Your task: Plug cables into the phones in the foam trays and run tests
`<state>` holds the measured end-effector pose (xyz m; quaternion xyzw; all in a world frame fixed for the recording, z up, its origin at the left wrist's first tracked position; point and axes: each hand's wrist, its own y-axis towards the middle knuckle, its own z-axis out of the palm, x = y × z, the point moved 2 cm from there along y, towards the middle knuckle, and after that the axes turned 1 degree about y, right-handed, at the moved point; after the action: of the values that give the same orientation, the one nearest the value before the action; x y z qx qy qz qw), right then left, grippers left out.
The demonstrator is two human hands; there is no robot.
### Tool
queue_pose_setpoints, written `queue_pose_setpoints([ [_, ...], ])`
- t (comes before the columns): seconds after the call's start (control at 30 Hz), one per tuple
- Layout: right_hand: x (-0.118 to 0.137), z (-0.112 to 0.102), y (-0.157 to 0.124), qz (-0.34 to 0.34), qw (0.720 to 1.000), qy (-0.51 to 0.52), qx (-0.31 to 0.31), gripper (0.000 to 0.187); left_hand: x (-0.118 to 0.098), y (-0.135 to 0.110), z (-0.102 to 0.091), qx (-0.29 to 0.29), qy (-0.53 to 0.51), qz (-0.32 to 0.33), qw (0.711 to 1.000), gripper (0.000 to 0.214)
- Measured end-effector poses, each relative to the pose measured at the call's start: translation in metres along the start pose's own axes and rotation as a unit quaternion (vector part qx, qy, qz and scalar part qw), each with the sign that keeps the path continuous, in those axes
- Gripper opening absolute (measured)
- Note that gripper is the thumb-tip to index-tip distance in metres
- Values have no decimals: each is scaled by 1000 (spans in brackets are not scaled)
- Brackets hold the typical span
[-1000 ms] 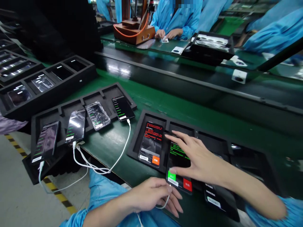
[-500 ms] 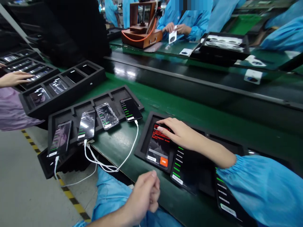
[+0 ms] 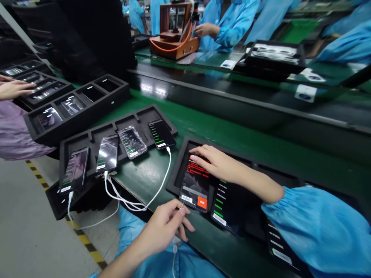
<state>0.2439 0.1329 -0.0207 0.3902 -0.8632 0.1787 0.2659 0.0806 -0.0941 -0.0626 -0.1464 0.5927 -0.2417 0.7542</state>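
My right hand [image 3: 217,164] lies across the upper end of a smartphone [image 3: 194,183], its fingers stretched out and holding nothing. Red text and an orange-red button fill that phone's screen; it sits in a black foam tray [image 3: 174,183]. Just below the phone's lower edge, my left hand [image 3: 165,226] pinches a small metal tip that looks like an earphone plug [image 3: 182,206] between thumb and forefinger. Under this hand hangs a thin white cord [image 3: 174,253] with a small inline piece. Beside the first phone is a second phone [image 3: 224,206] with green and white lines, partly behind my right forearm.
To the left, several phones [image 3: 75,168] lean on another foam tray [image 3: 101,131], some joined to white charging cables [image 3: 156,197]. Further back stands a filled phone tray [image 3: 116,101]. A co-worker's hand [image 3: 14,89] is at far left; across the line stands a wooden press [image 3: 174,44].
My left hand has shifted left and slightly up, its outer fingers uncurling and the plug coming into sight. My right hand stays over the phone. The co-worker opposite no longer shows the white card.
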Motion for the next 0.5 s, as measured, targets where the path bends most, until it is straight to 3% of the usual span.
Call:
queue_pose_setpoints([
  [0.13,0,-1,-1,-3,1000,4,-11,61,-3,2,-1,-2,-17,12,1000,75],
  [0.3,4,-2,-3,-1,1000,-4,-30,56,-6,7,7,-3,-128,-10,992,78],
  [0.5,8,-4,-3,12,998,-21,-50,62,-7,10,13,-14,-182,-8,983,73],
])
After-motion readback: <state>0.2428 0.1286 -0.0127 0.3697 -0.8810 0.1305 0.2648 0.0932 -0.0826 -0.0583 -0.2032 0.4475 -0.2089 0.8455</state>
